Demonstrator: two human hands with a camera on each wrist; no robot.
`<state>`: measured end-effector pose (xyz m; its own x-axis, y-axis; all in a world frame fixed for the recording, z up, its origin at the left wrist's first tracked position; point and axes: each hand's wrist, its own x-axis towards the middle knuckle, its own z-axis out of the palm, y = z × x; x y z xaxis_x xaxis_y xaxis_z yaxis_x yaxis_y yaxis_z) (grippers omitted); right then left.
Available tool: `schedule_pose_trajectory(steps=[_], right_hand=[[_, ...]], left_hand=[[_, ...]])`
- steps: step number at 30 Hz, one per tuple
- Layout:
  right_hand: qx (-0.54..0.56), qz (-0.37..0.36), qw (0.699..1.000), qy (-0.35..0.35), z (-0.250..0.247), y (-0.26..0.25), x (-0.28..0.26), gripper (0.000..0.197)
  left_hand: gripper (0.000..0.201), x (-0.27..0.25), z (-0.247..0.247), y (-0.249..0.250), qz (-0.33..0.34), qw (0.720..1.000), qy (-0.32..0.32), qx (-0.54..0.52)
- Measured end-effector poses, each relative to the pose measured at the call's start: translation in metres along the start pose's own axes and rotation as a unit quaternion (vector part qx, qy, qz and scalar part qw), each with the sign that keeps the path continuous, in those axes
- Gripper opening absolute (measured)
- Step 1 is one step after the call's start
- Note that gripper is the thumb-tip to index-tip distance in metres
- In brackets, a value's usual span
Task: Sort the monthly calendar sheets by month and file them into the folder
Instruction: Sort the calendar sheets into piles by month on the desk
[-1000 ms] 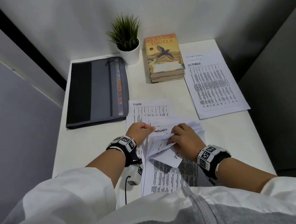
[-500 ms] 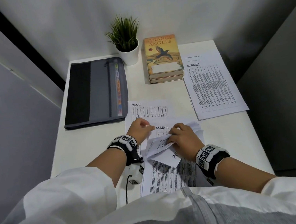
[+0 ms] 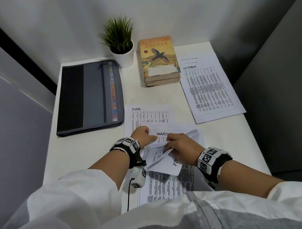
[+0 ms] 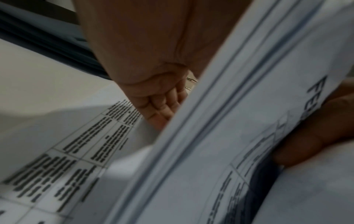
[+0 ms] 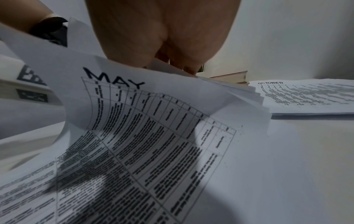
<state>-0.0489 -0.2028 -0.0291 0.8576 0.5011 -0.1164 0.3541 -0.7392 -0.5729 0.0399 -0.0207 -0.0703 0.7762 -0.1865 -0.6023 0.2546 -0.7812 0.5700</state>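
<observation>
A stack of calendar sheets lies before me on the white desk. My right hand grips a curled bundle of its top sheets, peeled back towards me. The February sheet is on top and the May sheet hangs folded over below. The March sheet lies uncovered. My left hand sits at its upper left corner, fingers curled, thumb pinching the sheet edge. A June sheet pokes out behind. The dark grey folder lies closed at the back left.
An October stack lies at the right, a further sheet showing beneath its top edge. Two stacked books and a potted plant stand at the back. Walls close in the desk on three sides.
My right hand has peeled the February sheet back onto its bundle, uncovering the March heading. The left hand has stayed at the stack's upper left corner.
</observation>
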Motion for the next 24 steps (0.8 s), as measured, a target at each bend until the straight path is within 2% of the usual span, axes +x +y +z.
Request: schedule_pose_trajectory(steps=[3,7,12,22,24], right_hand=[[-0.001,0.004,1.000,-0.006,0.000,0.002,0.000,0.016],[-0.013,0.032,0.999,-0.005,0.000,0.010,0.000,0.015],[-0.023,0.039,0.999,0.010,0.007,0.012,0.001,0.014],[-0.057,0.046,0.997,0.037,0.016,0.011,-0.002,0.019],[-0.079,0.034,0.995,0.060,0.016,0.010,-0.004,0.017]], left_hand=[[0.030,-0.001,-0.004,-0.006,0.015,1.000,-0.005,-0.013],[0.026,-0.006,-0.013,-0.022,-0.012,0.999,0.019,-0.031],[0.011,-0.014,-0.014,-0.025,-0.005,0.996,-0.005,-0.091],[0.017,-0.022,-0.010,-0.019,0.028,0.991,-0.001,-0.134],[0.031,-0.026,-0.012,-0.016,0.010,0.991,0.006,-0.135]])
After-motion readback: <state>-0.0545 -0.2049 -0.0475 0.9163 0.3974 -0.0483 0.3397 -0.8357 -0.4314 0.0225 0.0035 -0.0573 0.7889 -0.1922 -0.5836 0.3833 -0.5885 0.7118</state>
